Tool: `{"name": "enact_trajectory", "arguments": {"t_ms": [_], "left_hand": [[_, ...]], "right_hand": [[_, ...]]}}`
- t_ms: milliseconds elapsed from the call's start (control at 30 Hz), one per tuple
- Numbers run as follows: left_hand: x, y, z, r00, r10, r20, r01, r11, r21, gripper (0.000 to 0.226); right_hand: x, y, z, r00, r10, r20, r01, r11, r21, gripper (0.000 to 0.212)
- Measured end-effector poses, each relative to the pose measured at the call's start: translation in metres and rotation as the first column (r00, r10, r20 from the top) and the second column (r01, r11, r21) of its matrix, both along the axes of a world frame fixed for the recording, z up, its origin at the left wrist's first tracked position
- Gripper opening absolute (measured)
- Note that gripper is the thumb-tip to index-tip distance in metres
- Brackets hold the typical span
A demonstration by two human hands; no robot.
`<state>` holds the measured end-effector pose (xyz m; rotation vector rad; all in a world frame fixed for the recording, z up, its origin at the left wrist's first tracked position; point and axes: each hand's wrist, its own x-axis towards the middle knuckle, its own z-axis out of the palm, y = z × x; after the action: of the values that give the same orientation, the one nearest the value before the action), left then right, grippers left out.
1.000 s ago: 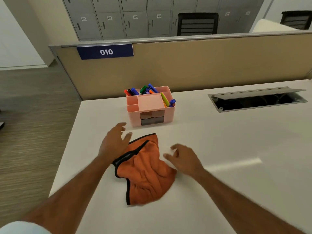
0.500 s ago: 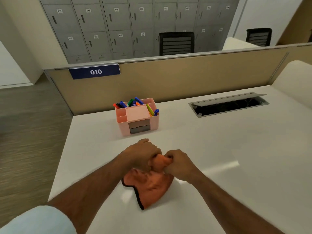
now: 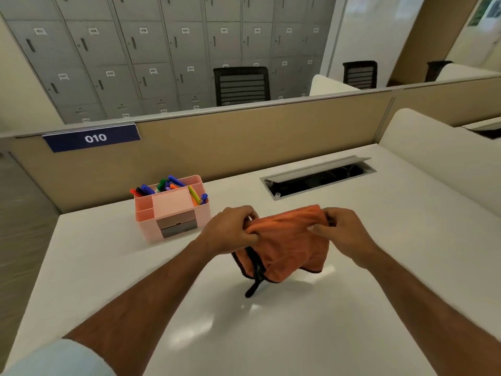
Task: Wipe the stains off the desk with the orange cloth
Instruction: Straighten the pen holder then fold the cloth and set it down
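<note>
An orange cloth [image 3: 287,245] with a black hem hangs above the white desk [image 3: 271,329], stretched between both hands. My left hand [image 3: 230,232] grips its left upper edge and my right hand [image 3: 341,232] pinches its right upper edge. The cloth's lower part droops, and a black corner reaches down close to the desk top. No stain shows clearly on the glossy surface around it.
A pink desk organiser [image 3: 172,208] full of coloured markers stands just left of my left hand. An open cable tray [image 3: 320,177] is sunk into the desk behind the cloth. A beige partition [image 3: 244,131] closes the far edge; a white divider [image 3: 444,158] stands at the right.
The cloth lay flat on the desk with both hands open beside it. Both hands then bunched it together and have now lifted it and pulled it apart above the desk.
</note>
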<state>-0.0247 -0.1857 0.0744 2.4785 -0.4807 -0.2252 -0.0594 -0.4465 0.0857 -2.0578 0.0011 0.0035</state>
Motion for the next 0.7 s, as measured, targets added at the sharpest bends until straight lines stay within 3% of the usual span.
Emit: {"name": "enact_trajectory", "arguments": {"t_ms": [100, 233, 400, 467, 567, 700], "left_hand": [[0.018, -0.038, 0.002, 0.998, 0.066, -0.008, -0.067, 0.983, -0.171, 0.034], [0.041, -0.079, -0.002, 0.995, 0.102, -0.021, -0.103, 0.949, -0.298, 0.025], [0.083, -0.107, -0.022, 0.973, 0.106, -0.203, -0.174, 0.920, -0.353, 0.036], [0.102, -0.110, -0.033, 0.953, 0.136, -0.270, -0.223, 0.918, -0.326, 0.039], [0.133, -0.111, -0.053, 0.933, 0.260, -0.249, -0.318, 0.920, -0.231, 0.042], [0.149, -0.109, -0.088, 0.898, 0.430, -0.097, -0.425, 0.902, 0.074, 0.071]], "right_hand": [[0.021, -0.038, -0.002, 0.996, -0.084, 0.024, 0.083, 0.995, 0.053, 0.023], [0.052, -0.074, -0.008, 0.990, -0.124, 0.070, 0.119, 0.990, 0.074, 0.024], [0.109, -0.111, -0.016, 0.995, -0.083, 0.054, 0.082, 0.997, 0.006, 0.032], [0.134, -0.114, -0.022, 0.999, -0.042, 0.022, 0.043, 0.998, -0.036, 0.033], [0.181, -0.110, -0.047, 1.000, -0.025, -0.009, 0.024, 0.999, -0.043, 0.034], [0.210, -0.090, -0.093, 0.976, -0.209, 0.061, 0.218, 0.942, -0.257, 0.042]]}}
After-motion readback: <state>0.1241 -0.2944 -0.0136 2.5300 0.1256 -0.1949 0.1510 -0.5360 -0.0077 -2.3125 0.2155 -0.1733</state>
